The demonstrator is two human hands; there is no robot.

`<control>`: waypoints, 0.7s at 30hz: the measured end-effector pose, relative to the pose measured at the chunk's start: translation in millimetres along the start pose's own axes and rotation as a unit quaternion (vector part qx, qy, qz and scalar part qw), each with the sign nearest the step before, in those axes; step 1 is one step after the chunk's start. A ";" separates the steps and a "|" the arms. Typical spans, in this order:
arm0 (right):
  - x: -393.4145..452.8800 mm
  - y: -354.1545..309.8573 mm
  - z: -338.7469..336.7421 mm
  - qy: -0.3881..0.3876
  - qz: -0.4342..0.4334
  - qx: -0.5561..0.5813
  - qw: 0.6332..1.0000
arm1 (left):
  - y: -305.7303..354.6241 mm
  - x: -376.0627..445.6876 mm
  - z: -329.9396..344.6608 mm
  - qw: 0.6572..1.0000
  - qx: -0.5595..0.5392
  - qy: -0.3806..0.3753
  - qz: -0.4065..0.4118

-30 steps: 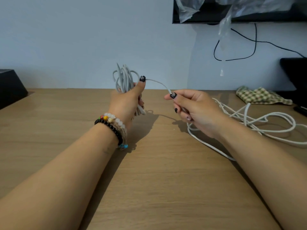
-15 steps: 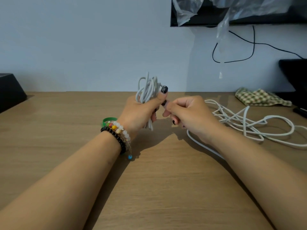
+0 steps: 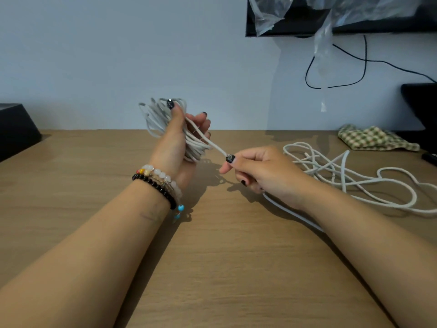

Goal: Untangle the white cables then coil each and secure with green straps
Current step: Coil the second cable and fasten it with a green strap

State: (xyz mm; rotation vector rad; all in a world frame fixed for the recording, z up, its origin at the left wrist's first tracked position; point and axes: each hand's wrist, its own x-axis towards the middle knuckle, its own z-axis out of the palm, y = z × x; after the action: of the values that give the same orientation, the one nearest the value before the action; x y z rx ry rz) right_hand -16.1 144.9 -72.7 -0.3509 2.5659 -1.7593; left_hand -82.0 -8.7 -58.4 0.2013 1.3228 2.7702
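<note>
My left hand (image 3: pixel 176 147) is raised above the wooden table (image 3: pixel 212 268) and holds a coil of white cable (image 3: pixel 157 117) wound round its palm, thumb up against the loops. A taut strand runs from the coil down to my right hand (image 3: pixel 262 172), which pinches the white cable between thumb and forefinger. The same strand leaves under my right wrist and trails over the table. A loose tangle of thicker white cable (image 3: pixel 343 171) lies on the table to the right. No green strap shows in this view.
A checked cloth (image 3: pixel 373 138) lies at the back right beside a dark object (image 3: pixel 423 110). A black box (image 3: pixel 16 131) sits at the far left edge. A screen with plastic wrap (image 3: pixel 331 15) and a black wire (image 3: pixel 343 67) hang on the wall.
My hands met at the coil half a second ago; now my right hand has drawn down and right, pulling the strand taut, while my left hand turned palm-up with the coil.
</note>
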 end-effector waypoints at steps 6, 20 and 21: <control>-4.0 -4.8 -4.1 -0.109 0.023 -0.007 0.994 | 6.6 4.7 -6.2 0.995 -0.085 0.024 -0.053; 6.2 0.9 -25.4 0.182 -0.009 -0.080 0.980 | -6.7 -11.9 -0.6 0.967 0.221 -0.117 -0.058; 6.1 0.0 -24.0 0.182 -0.023 -0.069 0.981 | -9.2 -13.1 -0.1 0.964 0.239 -0.106 -0.053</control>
State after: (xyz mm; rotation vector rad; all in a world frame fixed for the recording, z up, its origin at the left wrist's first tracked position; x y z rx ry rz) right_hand -25.2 165.8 -63.1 -0.0952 2.9584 -1.8135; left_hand -69.0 -4.5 -66.8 0.4218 1.8510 2.2224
